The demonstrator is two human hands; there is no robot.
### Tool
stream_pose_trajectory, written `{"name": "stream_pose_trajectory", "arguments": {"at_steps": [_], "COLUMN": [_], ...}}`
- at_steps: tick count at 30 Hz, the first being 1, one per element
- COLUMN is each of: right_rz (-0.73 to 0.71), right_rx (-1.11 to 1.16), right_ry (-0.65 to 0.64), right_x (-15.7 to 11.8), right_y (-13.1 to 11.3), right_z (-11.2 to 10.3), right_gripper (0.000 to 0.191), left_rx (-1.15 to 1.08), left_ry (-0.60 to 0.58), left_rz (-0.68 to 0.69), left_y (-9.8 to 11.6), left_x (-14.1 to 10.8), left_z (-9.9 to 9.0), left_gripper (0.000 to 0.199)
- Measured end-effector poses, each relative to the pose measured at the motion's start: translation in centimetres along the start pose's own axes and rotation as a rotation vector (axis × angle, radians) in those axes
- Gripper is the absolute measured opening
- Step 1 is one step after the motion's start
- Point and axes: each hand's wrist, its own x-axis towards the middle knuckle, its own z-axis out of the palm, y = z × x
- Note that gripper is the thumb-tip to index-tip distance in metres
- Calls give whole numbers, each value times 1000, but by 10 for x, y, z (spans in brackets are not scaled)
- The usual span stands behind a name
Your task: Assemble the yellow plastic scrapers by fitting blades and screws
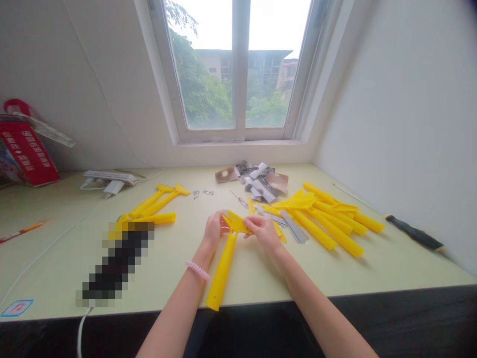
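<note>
A yellow plastic scraper (224, 263) is between my hands near the table's front edge, its wide head away from me and its handle pointing towards me. My left hand (213, 229) is closed on the left end of the head, where a bit of grey shows. On the right end, my right hand (264, 230) pinches the head between thumb and fingers. Just beyond my right hand lie flat grey metal blades (295, 227) and a small yellow plate (279, 232). A pile of yellow scraper handles (320, 219) spreads to the right.
More yellow scrapers (156, 204) lie at left, beside a pixelated dark object (117, 263) with a white cable. Small screws (196, 194), a small screwdriver (240, 198) and torn cardboard packaging (261, 181) lie towards the window. A long black-handled screwdriver (413, 232) rests by the right wall.
</note>
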Motion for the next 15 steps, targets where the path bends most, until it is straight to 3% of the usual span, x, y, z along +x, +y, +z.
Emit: {"name": "stream_pose_trajectory", "arguments": {"at_steps": [7,15], "right_rz": [-5,-4], "right_rx": [-56,-78], "right_ry": [-11,2], "right_x": [-1,-2], "right_y": [-1,-3], "right_z": [0,1], "right_gripper": [30,28], "left_rx": [128,109], "left_ry": [60,64], "left_rz": [70,42], "left_y": [2,4], "left_x": [3,1], "left_z": [-6,-5], "left_gripper": [16,15]}}
